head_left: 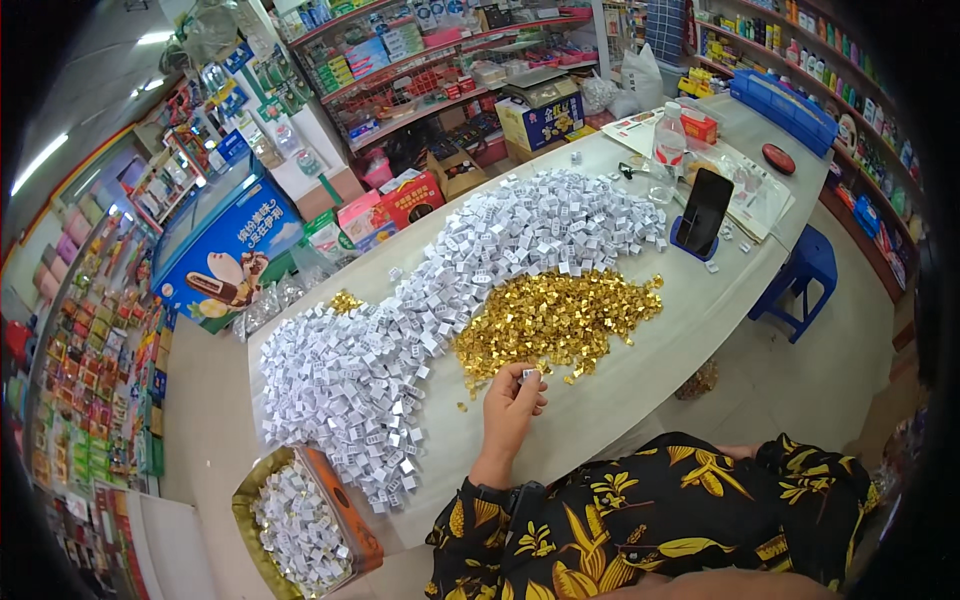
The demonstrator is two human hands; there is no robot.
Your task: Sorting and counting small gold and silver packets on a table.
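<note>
A pale desk (pixel 690 305) runs diagonally through a shop. Bright tube lights (pixel 40 163) line the ceiling (pixel 75 60) at upper left, above a blue chest freezer (pixel 225 262) with a pictured front. Red-edged shelving (pixel 425 65) crowded with goods stands behind the desk; bottle-filled racks (pixel 815 65) curve along the right, packet-laden shelves (pixel 90 390) along the left. A blue stool (pixel 808 258) stands beside the desk on the pale floor (pixel 200 400).

From the left fingers (pixel 528 388), I have bare worktop (pixel 610 400) at three o'clock; the gold heap (pixel 560 320) blocks one, the white heap (pixel 350 390) nine.
</note>
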